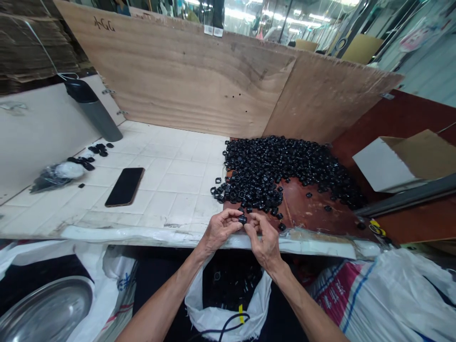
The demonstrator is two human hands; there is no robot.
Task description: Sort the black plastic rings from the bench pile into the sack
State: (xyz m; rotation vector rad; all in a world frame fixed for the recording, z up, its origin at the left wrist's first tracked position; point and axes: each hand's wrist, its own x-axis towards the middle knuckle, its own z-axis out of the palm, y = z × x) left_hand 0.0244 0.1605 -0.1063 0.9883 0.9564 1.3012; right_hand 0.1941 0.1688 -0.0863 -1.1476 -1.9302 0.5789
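Fingers: the left hand (223,229) and right hand (262,236) come together, fingertips nearly closed, pinching one black plastic ring (242,219) between them at the bench edge.
Surface: a white tiled bench (171,190) runs left of the fingers, a reddish-brown board (313,211) lies ahead and right, and plywood panels (178,71) stand up beyond.
Room: a busy workshop, with stacked cardboard (32,47) far left.
Containers: right below the fingers, a white sack (228,313) holds dark parts; a steel basin (44,311) sits lower left, a woven sack (388,294) lower right, and an open carton (395,161) far right.
Counts: one ring in hand, a heap of black rings (270,175) too many to count just ahead, one smartphone (125,187), one grey bottle (93,110).
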